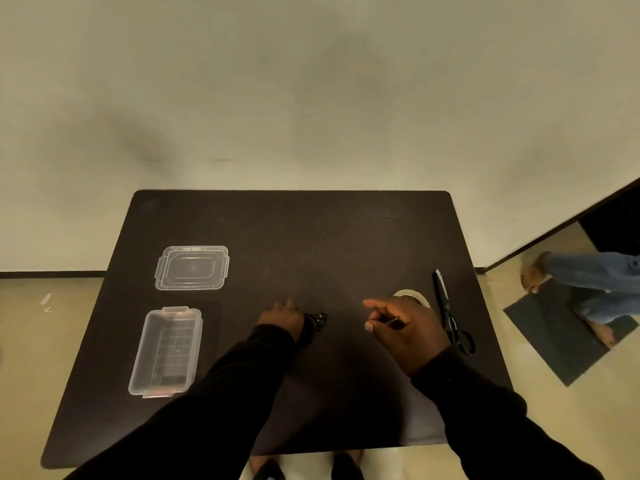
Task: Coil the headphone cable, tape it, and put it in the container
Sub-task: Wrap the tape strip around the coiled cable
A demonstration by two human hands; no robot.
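Headphone cable (317,322), pinned right of the open container (166,351) by the closed left hand (282,317), is stretched to the right hand (398,323), fingers pinched on its end; coiling seems next.

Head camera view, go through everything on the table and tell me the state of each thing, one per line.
Container: open, empty, upright.
Lid: off, flat on the table beyond the container.
Headphone cable: bunched at the left hand, untaped.
Right hand: raised, pinching a cable end.
Tape roll: flat, partly hidden by the right hand.
Scissors: closed, lying untouched.
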